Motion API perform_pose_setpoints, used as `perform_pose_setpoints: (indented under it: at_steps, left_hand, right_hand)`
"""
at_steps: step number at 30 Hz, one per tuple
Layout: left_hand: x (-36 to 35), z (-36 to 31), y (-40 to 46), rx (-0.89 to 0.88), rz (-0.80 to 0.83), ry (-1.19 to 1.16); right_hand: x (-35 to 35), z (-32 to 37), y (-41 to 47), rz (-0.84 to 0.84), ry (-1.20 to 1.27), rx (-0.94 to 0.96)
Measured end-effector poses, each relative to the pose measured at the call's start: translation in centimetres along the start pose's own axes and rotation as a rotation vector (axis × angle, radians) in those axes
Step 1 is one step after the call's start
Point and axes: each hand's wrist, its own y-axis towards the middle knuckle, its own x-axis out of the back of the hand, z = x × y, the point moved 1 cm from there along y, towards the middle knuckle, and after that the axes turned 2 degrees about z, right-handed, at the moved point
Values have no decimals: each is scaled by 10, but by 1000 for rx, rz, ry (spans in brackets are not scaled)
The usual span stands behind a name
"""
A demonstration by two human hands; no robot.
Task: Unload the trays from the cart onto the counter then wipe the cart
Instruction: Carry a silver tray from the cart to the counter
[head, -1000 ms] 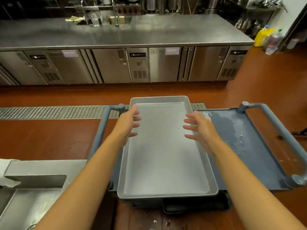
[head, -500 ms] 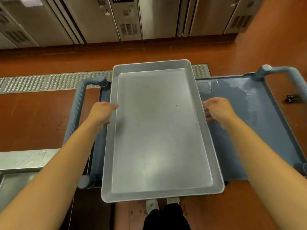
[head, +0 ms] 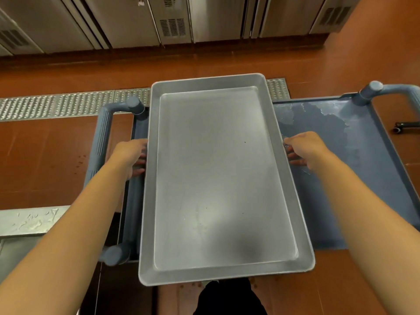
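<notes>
A large empty metal tray [head: 218,178] lies lengthwise over the left part of the blue cart [head: 354,178], its near end sticking out past the cart's front edge. My left hand [head: 130,155] grips the tray's left long rim, fingers curled under it. My right hand [head: 303,147] holds the right long rim the same way. The cart's top to the right of the tray is wet, with a pale smeared patch [head: 318,119].
The cart has blue tube handles at its left [head: 102,142] and right [head: 391,88] ends. A steel counter edge [head: 29,221] is at lower left. Steel cabinets [head: 172,19] line the far side across a red floor with a metal drain grate [head: 56,103]. A castor [head: 404,126] shows at right.
My hands went from hovering open above the tray to closing on its two long rims. My view tilted down and the tray now appears larger and nearer.
</notes>
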Motion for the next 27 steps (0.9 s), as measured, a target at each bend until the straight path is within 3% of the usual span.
perform_pose_setpoints:
  at_steps: [12, 19, 22, 27]
  left_hand:
    - [1, 3, 31, 17, -1, 67]
    - [-12, -3, 43, -220, -171, 831]
    - [-14, -5, 48, -240, -186, 980]
    - [-15, -2, 56, -269, -154, 1031]
  right_hand:
    - [-1, -5, 25, 8, -33, -43]
    - [-7, 0, 37, -112, -565, 120]
    - [-10, 4, 39, -77, -750, 184]
    - [-13, 3, 42, -58, -789, 207]
